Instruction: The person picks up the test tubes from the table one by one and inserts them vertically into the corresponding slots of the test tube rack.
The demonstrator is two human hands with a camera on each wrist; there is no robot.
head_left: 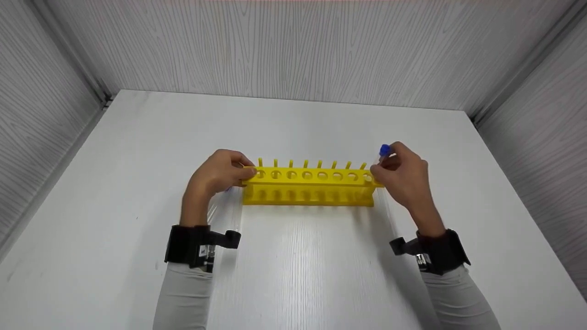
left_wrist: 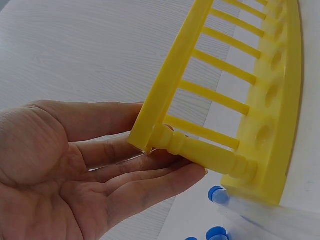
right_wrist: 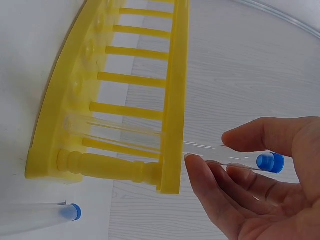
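Furthest left on my feed, loose tubes with blue caps lie on the bench, close by the rack's end and partly below my left hand. If I drop that wrist or slide the hand down, I could knock one and set it rolling, since nothing I can see holds them.

That left hand grips the rack's left end, thumb over the top plate and fingers beneath it. The risk here is uneven effort: lift or twist with this hand and the rack, which stands upright on the bench in front of me, would tip or swivel. With so little weight in it, I'd judge it slides easily. The holes along its middle carry no tubes, so only the right end would suffer from a jolt.

At that right end, the blue-capped tube passes through the last hole, its lower end near the base. My right hand pinches it just below the cap. I can't tell whether the bottom has found its seat in the base; if it hasn't, pushing down could jam it against the plate, and letting go early could leave it leaning. Pressing at an angle would lever the rack, or strain the tube where it meets the hole's rim.

Beyond, another tube lies on the bench beside the rack's right end, where a sideways shift of the rack could nudge it away
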